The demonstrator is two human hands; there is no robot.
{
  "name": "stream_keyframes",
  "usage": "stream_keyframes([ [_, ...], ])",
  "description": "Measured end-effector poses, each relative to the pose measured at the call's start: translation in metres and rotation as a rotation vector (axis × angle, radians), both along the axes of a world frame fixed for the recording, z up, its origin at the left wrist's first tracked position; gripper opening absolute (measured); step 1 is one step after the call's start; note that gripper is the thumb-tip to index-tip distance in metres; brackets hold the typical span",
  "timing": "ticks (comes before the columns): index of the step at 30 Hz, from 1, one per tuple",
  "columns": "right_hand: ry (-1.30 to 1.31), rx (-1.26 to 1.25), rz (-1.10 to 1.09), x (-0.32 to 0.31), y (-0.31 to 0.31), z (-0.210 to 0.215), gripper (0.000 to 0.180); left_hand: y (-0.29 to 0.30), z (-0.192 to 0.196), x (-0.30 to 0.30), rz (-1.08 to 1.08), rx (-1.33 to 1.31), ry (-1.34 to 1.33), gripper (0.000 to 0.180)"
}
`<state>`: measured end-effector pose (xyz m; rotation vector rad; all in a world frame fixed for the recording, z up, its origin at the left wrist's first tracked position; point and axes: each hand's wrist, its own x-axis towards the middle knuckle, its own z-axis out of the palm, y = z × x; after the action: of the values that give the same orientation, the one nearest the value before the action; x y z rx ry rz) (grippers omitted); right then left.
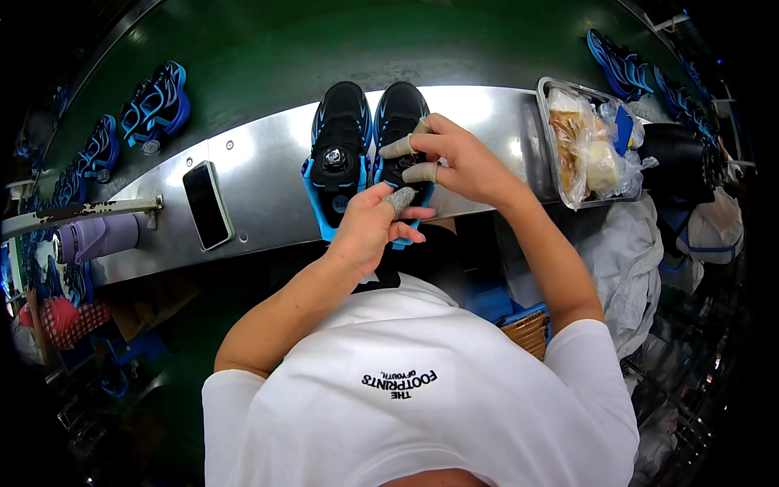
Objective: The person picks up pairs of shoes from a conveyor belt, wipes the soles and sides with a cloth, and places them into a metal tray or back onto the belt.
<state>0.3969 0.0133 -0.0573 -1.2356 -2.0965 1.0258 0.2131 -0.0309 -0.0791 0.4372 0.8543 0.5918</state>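
Two black sneakers with light blue edging and round dials on their tongues lie side by side, toes pointing away from me. My right hand (449,161) bends over the tongue of the right sneaker (398,114), its covered fingertips closed in at the dial, which they partly hide. At that shoe's collar, my left hand (380,221) grips the heel end, with a grey wrap on one finger and the other fingertips showing past the rim. The left sneaker (339,122) stands untouched, its dial and insole in plain sight.
On the metal ledge (268,191) lie a phone (207,204) and a lilac tumbler (109,235) beside a worn metal bar (81,215). A tray (544,130) of bagged items sits at right. More sneakers (154,105) rest on the green surface (268,49) at both sides.
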Motion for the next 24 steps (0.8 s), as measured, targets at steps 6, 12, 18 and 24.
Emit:
stream_keyframes([
  [6,-0.285,-0.005,-0.180,-0.009,-0.006,0.000,0.033,0.001,-0.001,0.000,-0.018,0.008,0.000,0.025],
  [12,0.069,-0.039,-0.031,-0.008,-0.004,-0.003,0.029,0.001,-0.002,0.001,0.025,-0.024,-0.008,0.025],
  [18,-0.119,-0.039,-0.125,-0.006,0.000,0.007,0.028,0.002,0.001,-0.001,0.012,-0.008,-0.002,0.024],
  [24,-0.070,-0.014,-0.115,-0.009,-0.008,-0.010,0.032,0.001,-0.002,0.003,0.031,-0.038,0.001,0.023],
])
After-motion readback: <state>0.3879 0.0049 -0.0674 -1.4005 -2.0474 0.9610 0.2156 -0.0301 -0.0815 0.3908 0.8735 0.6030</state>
